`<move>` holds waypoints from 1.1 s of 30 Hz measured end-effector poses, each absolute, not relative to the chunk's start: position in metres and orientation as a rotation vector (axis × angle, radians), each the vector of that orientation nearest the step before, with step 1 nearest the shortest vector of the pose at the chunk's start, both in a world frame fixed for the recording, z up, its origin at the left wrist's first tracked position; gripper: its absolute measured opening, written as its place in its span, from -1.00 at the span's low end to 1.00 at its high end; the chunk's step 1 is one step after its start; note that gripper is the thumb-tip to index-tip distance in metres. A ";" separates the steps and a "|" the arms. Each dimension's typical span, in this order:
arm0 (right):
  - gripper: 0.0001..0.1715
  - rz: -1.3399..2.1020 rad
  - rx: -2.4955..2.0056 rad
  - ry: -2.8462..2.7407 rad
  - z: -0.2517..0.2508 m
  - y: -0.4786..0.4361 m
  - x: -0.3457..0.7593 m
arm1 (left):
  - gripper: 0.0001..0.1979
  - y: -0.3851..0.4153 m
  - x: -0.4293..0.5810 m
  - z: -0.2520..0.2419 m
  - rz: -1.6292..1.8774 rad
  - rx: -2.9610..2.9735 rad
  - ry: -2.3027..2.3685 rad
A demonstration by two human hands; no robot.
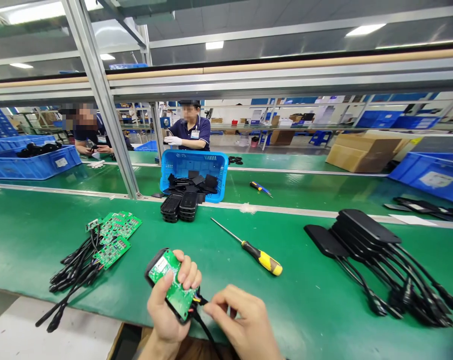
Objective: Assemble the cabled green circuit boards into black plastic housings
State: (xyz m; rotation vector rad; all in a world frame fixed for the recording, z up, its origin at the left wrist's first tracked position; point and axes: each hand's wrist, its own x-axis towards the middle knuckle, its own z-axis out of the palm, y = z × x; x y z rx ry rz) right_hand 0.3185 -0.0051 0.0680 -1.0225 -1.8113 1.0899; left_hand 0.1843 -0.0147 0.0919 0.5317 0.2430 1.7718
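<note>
Board [180, 298] and black case [150, 272] are sitting together in the left hand [166, 317], tilted over the near edge of the green bench [294, 310]. Its fingers are curling over one long edge while the thumb is lying across the other, so that hand is closed around the pair. The right hand [247, 315] is bringing thumb and forefinger together at the lower end, pinching what looks to be a black lead [202, 300], though the fingertips are hiding the exact contact. Judging by its make, the board is probably acting as a light, stiff, rather fragile plate, and the smooth case is perhaps being slightly slippery. Thin wires [196, 299] are joining at that end and are likely forming the weakest spot; hard tugging is risking a torn joint. A thicker cable [208, 330] is hanging below, probably adding some springy pull. Both long edges are offering the safest hold.
</note>
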 end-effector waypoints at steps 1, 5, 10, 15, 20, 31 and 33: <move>-0.72 1.002 -0.973 -1.828 0.070 -0.006 0.321 | -0.79 -0.014 0.183 0.093 1.768 0.483 0.230; -0.80 1.214 -0.845 -1.768 0.065 -0.007 0.320 | -0.79 -0.016 0.183 0.095 1.749 0.432 0.205; -0.87 0.885 -0.723 -1.761 0.058 -0.001 0.319 | -0.81 -0.021 0.185 0.091 1.683 0.364 0.188; -0.64 1.273 -0.861 -1.516 0.051 0.007 0.313 | -0.81 -0.020 0.187 0.085 1.754 0.454 0.136; -0.64 1.328 -0.864 -1.432 0.044 0.012 0.306 | -0.81 -0.014 0.185 0.086 1.801 0.543 0.146; -0.22 1.724 -0.997 -1.511 0.059 0.010 0.304 | -0.80 -0.011 0.183 0.088 1.830 0.737 0.164; -0.16 1.828 -0.989 -1.473 0.060 0.009 0.301 | -0.80 -0.012 0.183 0.090 1.805 0.708 0.125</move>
